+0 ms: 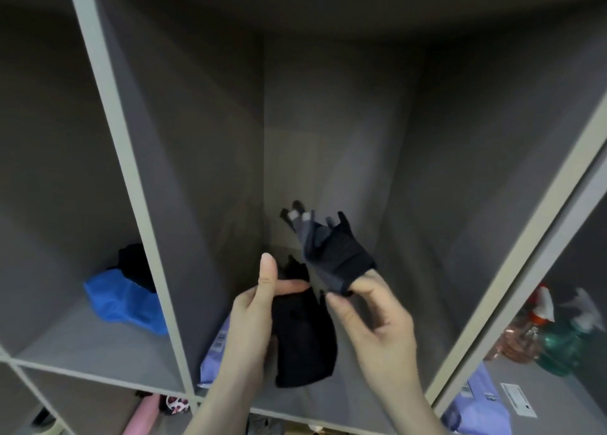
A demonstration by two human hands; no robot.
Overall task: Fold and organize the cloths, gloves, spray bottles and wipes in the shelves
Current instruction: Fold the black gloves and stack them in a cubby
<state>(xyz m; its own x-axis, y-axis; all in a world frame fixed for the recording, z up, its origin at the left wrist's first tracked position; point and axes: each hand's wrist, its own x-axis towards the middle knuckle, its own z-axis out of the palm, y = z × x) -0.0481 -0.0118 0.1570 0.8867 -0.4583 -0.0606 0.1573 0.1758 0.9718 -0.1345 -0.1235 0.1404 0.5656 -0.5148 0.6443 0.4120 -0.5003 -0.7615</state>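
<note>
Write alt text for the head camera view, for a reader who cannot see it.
Two bare hands work in front of a grey cubby shelf: the right hand pinches a black and grey glove by its cuff, and the left hand holds another black glove. Blue cloth lies in the left cubby; spray bottles stand at right.

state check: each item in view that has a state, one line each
left hand: closed on the black glove
black glove: held, hanging limp
right hand: pinching the grey glove's cuff
grey glove: held up, fingers pointing up
blue cloth: crumpled, unfolded, left compartment
dark cloth: bunched behind the blue cloth
wipes pack: leaning on middle compartment's left wall
spray bottles: standing upright, right compartment
second wipes pack: lying flat, right compartment
</note>
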